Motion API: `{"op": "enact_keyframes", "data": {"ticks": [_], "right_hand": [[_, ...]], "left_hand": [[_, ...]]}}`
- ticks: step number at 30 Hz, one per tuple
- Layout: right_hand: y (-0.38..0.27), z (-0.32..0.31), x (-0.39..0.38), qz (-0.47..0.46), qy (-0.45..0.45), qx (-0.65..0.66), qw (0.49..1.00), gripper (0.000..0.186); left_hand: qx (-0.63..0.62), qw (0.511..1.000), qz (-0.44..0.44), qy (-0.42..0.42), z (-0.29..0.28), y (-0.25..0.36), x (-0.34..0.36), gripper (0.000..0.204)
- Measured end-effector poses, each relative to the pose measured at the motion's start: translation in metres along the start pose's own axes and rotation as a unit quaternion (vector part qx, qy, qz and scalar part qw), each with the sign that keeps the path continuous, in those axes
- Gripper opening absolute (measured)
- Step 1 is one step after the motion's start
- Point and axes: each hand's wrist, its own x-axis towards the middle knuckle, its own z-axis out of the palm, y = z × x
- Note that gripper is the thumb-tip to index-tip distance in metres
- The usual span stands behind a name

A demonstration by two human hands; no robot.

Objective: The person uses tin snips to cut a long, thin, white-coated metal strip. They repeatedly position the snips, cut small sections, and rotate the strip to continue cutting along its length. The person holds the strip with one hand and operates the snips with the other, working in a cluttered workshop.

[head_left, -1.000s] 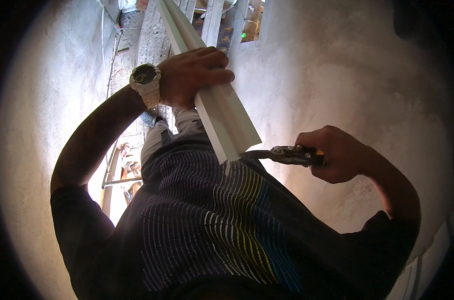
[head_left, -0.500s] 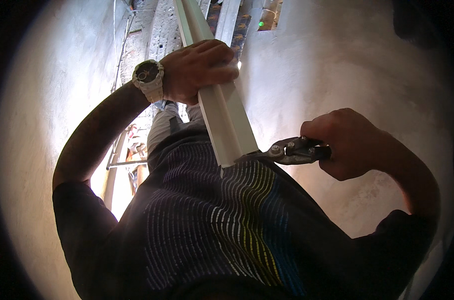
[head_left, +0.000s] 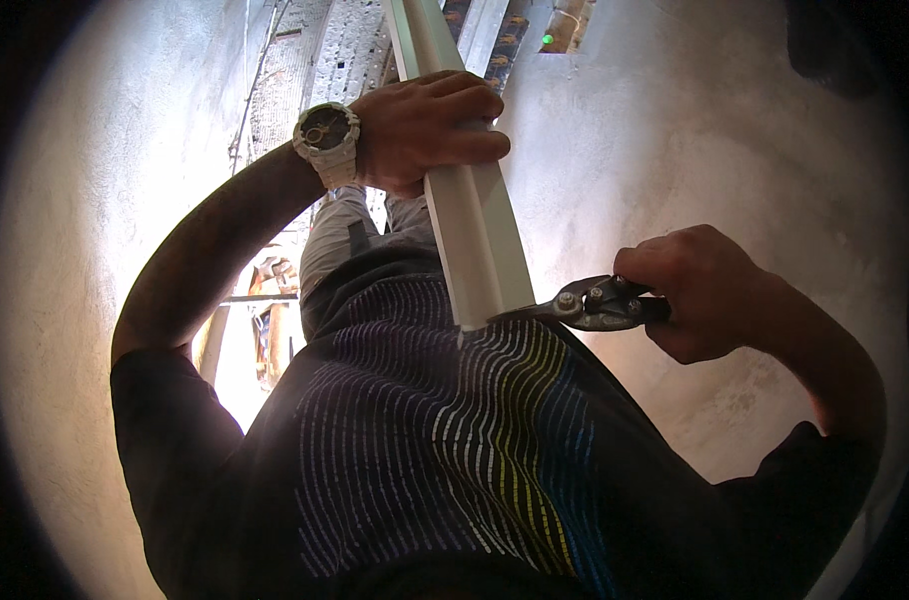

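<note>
A long white channelled profile strip [head_left: 480,245] slants down toward my body, its near end close to my shirt. My left hand [head_left: 435,128] is wrapped over it partway along, thumb and fingers gripping its sides. A pale watch sits on that wrist. On the right, my right hand [head_left: 690,292] is closed round the handles of dark metal snips [head_left: 595,303]. Their blades meet the strip's near end at its right corner; how far they bite into it I cannot tell. The lower handles are hidden inside my fist.
A plastered wall [head_left: 655,140] rises close on the right, another [head_left: 95,200] on the left. Perforated metal planks [head_left: 350,60] lie beyond my left hand. Below left, past a thin bar [head_left: 260,298], clutter shows in bright light. An opening with a green light [head_left: 548,39] is at the top.
The strip and both my hands have shifted slightly to the right in the picture, as has the background beyond. The snips stay at the strip's near end, and both grips look the same.
</note>
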Motion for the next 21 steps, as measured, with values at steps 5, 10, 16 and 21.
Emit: {"op": "enact_keyframes", "data": {"ticks": [5, 10, 16, 21], "right_hand": [[0.007, 0.011, 0.002, -0.016, 0.015, 0.001, 1.000, 0.021], [0.011, 0.014, 0.002, -0.032, 0.031, -0.003, 0.999, 0.022], [0.016, 0.017, 0.007, -0.034, 0.031, -0.027, 0.999, 0.024], [-0.002, 0.017, -0.001, 0.035, 0.011, 0.011, 0.999, 0.024]], "left_hand": [[0.014, 1.000, 0.005, 0.010, 0.006, 0.002, 0.002, 0.102], [0.007, 1.000, -0.005, 0.003, 0.006, 0.005, 0.003, 0.101], [0.003, 1.000, -0.007, 0.001, 0.010, 0.003, 0.003, 0.103], [0.005, 1.000, -0.013, 0.011, 0.003, 0.004, 0.005, 0.104]]}}
